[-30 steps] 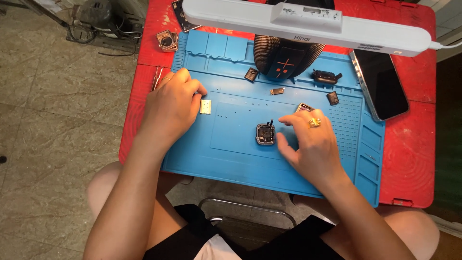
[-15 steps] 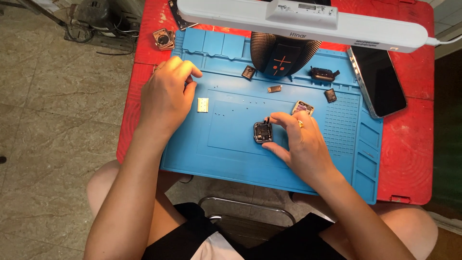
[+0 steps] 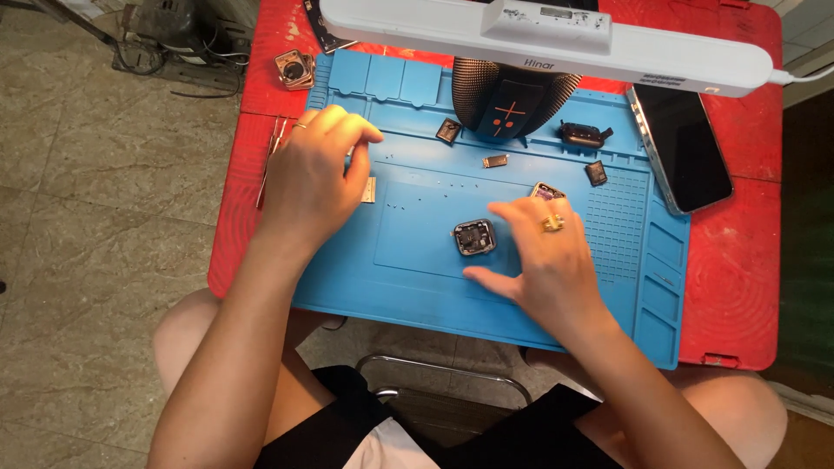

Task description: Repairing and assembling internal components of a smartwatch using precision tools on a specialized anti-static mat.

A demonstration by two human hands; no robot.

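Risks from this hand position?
1. The right hand lies flat beside the opened square device; a sweep could knock it across the blue mat.
2. Small loose parts lie unboxed and could scatter.
3. The phone lies close to the mat's edge.

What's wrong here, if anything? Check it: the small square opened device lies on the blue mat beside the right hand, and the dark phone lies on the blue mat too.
One thing is wrong. The head view shows the dark phone on the red table, off the blue mat. The small square opened device does lie on the mat beside the right hand.
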